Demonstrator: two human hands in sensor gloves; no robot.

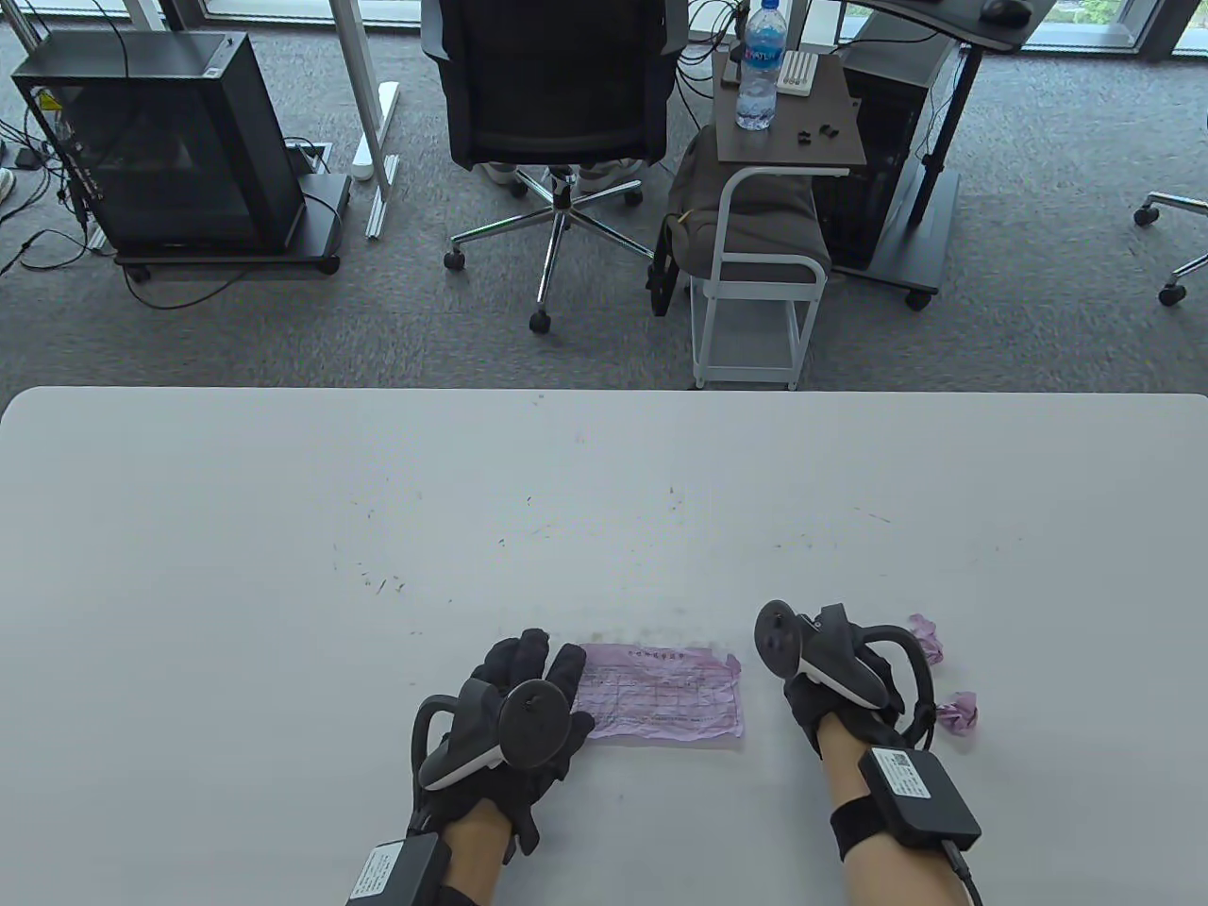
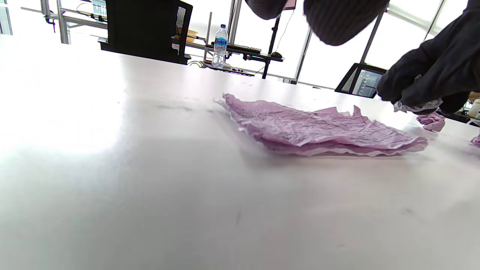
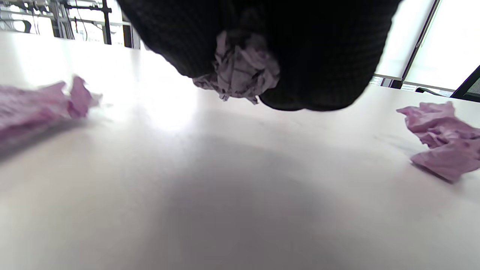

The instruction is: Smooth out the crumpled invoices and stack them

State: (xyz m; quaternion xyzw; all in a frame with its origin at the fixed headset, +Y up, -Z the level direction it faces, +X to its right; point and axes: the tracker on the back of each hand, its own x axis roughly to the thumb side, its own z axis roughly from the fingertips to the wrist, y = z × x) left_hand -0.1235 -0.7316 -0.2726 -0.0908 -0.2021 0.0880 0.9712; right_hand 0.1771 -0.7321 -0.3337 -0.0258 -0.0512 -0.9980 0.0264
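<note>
Landmark = flattened pink invoice stack (image 2: 318, 129), lying wrinkled on white table (image 2: 131, 187), edges slightly lifted. Right of it & above: right hand (image 2: 431, 80), gloved, fingers curled round a crumpled invoice (image 2: 418, 107) held off the table. Just beyond stack's right end: another pink wad (image 2: 432, 122) on the table. Above stack, at top edge: left hand's fingertips (image 2: 337, 18), not touching paper. Far behind stack, to the left: water bottle (image 2: 220, 45) & dark chair back (image 2: 146, 30).

daylight from windows (image 2: 337, 56) behind blows out both wrist views, glaring off the table (image 2: 112, 112); near edges blur.
</note>
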